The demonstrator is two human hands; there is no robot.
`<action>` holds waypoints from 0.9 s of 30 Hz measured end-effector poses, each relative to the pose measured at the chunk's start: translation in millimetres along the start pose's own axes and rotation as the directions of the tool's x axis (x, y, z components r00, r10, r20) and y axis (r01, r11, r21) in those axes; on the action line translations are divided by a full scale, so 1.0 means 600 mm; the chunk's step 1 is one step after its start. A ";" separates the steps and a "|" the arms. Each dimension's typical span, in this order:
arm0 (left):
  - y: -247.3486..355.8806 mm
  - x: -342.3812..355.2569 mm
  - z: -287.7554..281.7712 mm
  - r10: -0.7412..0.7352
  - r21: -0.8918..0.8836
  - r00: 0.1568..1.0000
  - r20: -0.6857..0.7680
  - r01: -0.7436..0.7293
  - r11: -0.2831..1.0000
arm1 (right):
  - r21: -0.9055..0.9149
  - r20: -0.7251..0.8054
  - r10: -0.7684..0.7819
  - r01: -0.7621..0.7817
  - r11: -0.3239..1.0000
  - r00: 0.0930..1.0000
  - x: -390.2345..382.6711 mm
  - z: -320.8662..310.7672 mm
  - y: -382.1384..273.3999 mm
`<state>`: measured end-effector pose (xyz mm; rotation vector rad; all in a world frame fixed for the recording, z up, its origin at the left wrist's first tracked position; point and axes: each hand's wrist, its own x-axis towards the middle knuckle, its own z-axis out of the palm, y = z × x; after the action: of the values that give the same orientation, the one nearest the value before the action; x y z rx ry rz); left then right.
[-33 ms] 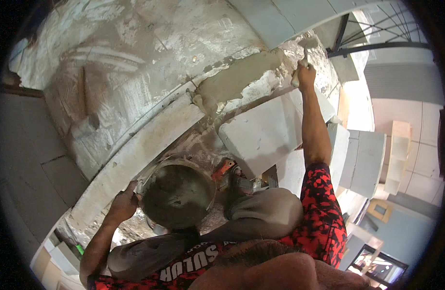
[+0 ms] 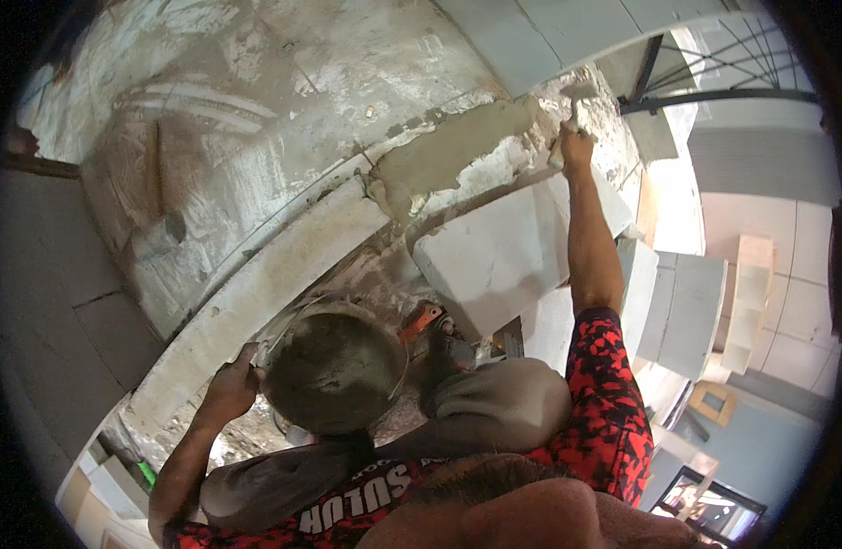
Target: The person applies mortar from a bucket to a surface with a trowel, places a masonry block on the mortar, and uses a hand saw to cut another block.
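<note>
My right hand point(image 2: 574, 151) reaches far out, closed round the handle of a trowel point(image 2: 581, 91). The trowel's blade is over the rough, pale ground at the far end of a bed of wet grey mortar point(image 2: 457, 151). My left hand point(image 2: 231, 388) grips the side of a round bucket point(image 2: 402, 352) at its rim or bail; the fingertips are partly hidden. Grey mortar point(image 2: 334, 366) is inside the bucket. A long white block point(image 2: 256, 288) lies beyond the bucket, its end meeting the mortar bed. Nearer to my right arm are large white blocks point(image 2: 494, 252).
A tool with an orange handle point(image 2: 423, 319) lies between the bucket and my knee. Dusty, smeared floor point(image 2: 238, 137) spreads beyond the block row. Grey panels point(image 2: 530, 37) and a black metal frame with thin bars point(image 2: 713, 99) stand at the far right. A pale shelf point(image 2: 750, 297) is at right.
The trowel's blade has turned, so more of its flat face shows, and my right hand has shifted slightly. My left hand stays on the bucket.
</note>
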<state>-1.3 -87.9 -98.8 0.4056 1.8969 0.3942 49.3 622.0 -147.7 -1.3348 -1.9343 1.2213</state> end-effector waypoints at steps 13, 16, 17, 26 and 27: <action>-0.033 0.009 0.005 0.037 -0.321 0.995 0.087 -0.007 0.947 | 0.172 -0.008 -0.083 0.083 0.982 0.996 0.003 0.080 0.058; -0.034 0.010 0.009 0.089 -0.272 0.996 0.025 -0.079 0.959 | 0.033 -0.061 -0.042 0.044 0.998 0.997 0.011 0.101 0.001; -0.038 0.008 0.012 0.106 -0.230 0.994 -0.019 -0.108 0.967 | -0.018 -0.030 0.001 -0.001 1.000 1.000 0.000 0.110 -0.049; -0.033 0.001 0.001 0.001 -0.360 0.994 0.111 0.039 0.932 | 0.004 -0.048 -0.104 0.104 0.995 0.993 0.023 0.066 -0.020; -0.055 0.011 0.021 0.006 -0.345 0.998 0.070 0.018 0.939 | -0.029 0.065 -0.185 0.187 0.982 0.981 0.062 0.064 -0.005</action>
<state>5.3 -113.4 -123.7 0.1753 1.7175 0.6879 3.0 640.1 -166.6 -1.1153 -2.0808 1.1545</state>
